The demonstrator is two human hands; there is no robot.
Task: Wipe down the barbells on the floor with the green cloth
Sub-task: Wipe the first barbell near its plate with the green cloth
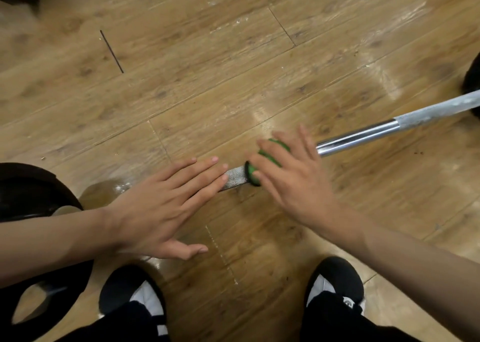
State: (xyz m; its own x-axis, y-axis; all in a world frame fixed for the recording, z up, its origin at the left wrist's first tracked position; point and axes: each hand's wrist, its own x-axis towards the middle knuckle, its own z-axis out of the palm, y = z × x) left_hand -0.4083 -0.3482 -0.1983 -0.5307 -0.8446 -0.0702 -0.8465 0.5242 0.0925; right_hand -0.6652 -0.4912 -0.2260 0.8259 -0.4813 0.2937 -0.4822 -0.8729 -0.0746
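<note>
Barbell (363,136) lies on glossy wood-plank floor (207,69), running diag. from lower left to upper right: smooth chrome mid-section, matte knurled steel toward both ends. Green cloth (279,145) w/ black edging is wrapped round the bar approx. mid-frame. Right hand (293,183) presses on it, fingers spread and, as far as blur allows, straight, not clenched. Left hand (161,206) lies flat, fingers extended, on the knurled part beside the cloth, holding nothing. Black round weight plate (31,193) at left is cut off by the frame edge & partly hidden by the forearm. Bar's far end runs out of frame.
</note>
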